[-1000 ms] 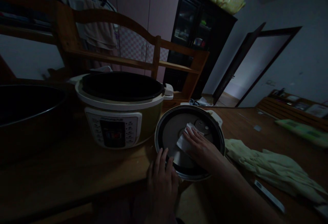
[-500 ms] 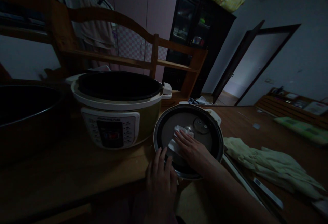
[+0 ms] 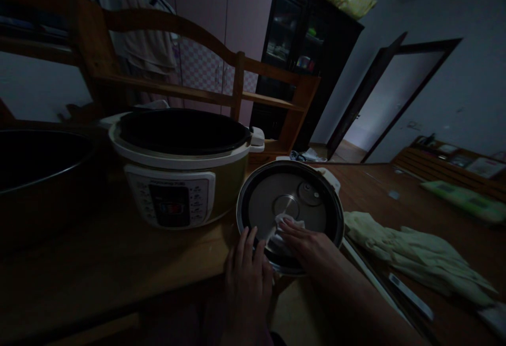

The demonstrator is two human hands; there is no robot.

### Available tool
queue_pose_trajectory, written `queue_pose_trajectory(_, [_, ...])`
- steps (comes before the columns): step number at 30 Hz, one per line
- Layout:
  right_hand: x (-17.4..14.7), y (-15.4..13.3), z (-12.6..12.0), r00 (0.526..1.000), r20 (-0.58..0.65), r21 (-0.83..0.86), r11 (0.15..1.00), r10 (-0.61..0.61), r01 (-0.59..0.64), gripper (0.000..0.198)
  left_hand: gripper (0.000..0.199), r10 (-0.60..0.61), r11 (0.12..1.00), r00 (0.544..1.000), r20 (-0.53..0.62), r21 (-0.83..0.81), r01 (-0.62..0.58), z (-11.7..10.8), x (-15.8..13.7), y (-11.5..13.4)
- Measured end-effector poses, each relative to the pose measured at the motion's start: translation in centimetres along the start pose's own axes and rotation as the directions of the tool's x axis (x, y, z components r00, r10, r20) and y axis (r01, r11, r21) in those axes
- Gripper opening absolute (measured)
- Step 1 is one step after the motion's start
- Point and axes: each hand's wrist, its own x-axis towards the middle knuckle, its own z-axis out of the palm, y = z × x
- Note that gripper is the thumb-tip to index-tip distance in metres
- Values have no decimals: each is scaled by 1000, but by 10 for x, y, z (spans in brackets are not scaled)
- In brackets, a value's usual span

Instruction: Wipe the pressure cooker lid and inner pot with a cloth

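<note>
Head view: a wooden desk is spanning the near left, and a white-and-green cooker is standing on it, its dark mouth gaping upward. Just right of it a round lid is lying at the desk's right end; what is bearing its near edge is hidden. The step in hand seems to be wiping its inner face; the next move is probably calling for light, even pressure and a steady rim. Being round, the lid is showing no long axis; its inner face is pointing upward, leaning perhaps toward the near side. Over its near-left rim the left hand is resting, fingers spread, with nothing visible in its grip. From the near right, the right hand is pressing on the lid's near half, fingers together, its grip clasping a crumpled white wipe. Smallest, a valve fitting is sitting toward the lid's far right.
</note>
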Motion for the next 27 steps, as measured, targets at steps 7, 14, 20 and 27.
queue_pose_trajectory(7, [-14,7,-4,914,-85,-189,894,398,-407,56,36,-26,1000,1000,17,4,26,0,2,1])
queue_pose_trajectory(14, [2,22,14,934,-206,-107,942,292,-319,60,37,-11,1000,1000,16,11,11,0,1,1])
queue_pose_trajectory(20, [22,30,15,962,-195,-150,964,189,-219,58,35,4,1000,1000,-7,-3,-4,2,0,-1])
queue_pose_trajectory(27, [31,32,14,991,-115,-232,969,64,-89,59,37,-27,1000,999,29,13,26,3,0,0])
